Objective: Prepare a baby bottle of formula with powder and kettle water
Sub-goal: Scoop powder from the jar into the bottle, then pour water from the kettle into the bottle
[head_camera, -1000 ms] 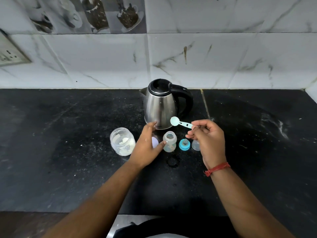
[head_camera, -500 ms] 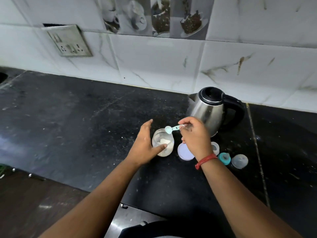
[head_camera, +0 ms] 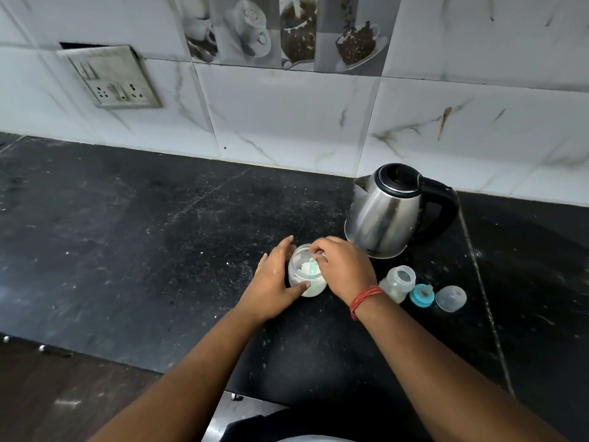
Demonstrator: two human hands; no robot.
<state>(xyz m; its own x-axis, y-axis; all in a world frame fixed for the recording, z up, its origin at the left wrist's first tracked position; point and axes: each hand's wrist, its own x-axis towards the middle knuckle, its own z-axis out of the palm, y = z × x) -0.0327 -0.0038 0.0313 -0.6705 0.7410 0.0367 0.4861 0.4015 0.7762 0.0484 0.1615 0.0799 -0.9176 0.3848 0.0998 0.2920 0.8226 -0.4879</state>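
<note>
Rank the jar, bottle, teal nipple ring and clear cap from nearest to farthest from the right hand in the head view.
From the right hand:
1. Jar, under its fingers.
2. Bottle, just right.
3. Teal nipple ring, further right.
4. Clear cap, far right.

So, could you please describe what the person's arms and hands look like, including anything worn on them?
Both forearms are bare, with no sleeves in view. The left hand wears nothing: no ring, watch or glove shows. The right hand is also ungloved, and a red thread band, wound in several strands, circles its wrist.

A switch socket plate and coffee-cup picture tiles on the marbled wall.
</note>
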